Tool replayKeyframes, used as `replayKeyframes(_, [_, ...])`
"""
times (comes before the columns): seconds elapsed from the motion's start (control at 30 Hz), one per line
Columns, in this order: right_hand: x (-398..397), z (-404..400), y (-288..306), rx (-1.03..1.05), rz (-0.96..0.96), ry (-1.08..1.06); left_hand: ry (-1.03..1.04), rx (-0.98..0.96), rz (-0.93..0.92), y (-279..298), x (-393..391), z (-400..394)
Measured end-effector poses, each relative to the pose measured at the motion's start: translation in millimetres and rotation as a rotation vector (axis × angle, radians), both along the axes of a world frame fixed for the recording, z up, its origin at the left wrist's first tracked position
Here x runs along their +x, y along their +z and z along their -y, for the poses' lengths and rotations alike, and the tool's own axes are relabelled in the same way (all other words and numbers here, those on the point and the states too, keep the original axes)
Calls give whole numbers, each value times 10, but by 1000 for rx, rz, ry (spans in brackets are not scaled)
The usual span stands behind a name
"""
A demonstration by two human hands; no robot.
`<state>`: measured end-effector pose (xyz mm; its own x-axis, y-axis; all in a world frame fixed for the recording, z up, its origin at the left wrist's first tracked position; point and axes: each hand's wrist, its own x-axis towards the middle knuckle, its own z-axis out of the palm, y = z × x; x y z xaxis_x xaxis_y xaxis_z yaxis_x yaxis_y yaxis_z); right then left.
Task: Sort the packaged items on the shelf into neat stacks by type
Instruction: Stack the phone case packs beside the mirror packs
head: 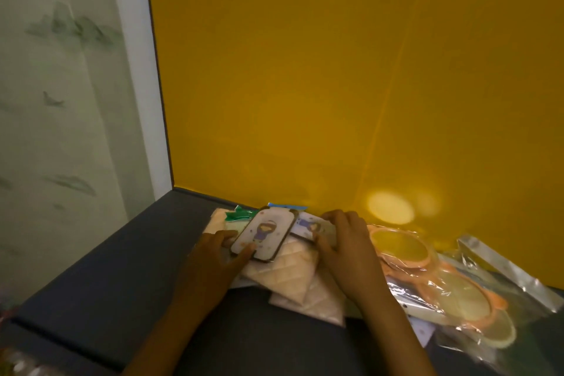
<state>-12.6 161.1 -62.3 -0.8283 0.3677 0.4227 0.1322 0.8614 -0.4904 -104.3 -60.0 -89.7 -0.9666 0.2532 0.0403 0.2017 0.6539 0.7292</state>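
1. Your left hand [218,250] pinches the near end of a cartoon-printed phone case [264,233], thumb on its face.
2. That case lies on the quilted cream pouches [283,276] on the dark shelf [122,278], its long axis running from near-left to far-right toward the yellow back panel [305,70].
3. Your right hand [341,247] curls around a second matching phone case [311,226], which lies roughly crosswise.
4. Bagged orange-rimmed mirrors [433,272] lie just right of that hand.
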Motion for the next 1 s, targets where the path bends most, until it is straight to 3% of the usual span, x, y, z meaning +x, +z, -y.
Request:
replayKeyframes(0.33, [9,23,28,-22,-60,-45,-197,19,206,319,-150,153])
replayKeyframes(0.6, [23,118,71,13,73,-47,-132,409,221,198,-165,350])
replayKeyframes(0.77, [93,243,152,153,193,-80,49,750,290,192,-158,429])
replayKeyframes(1.0, [88,287,110,318,117,-185,43,843,313,193,-180,427])
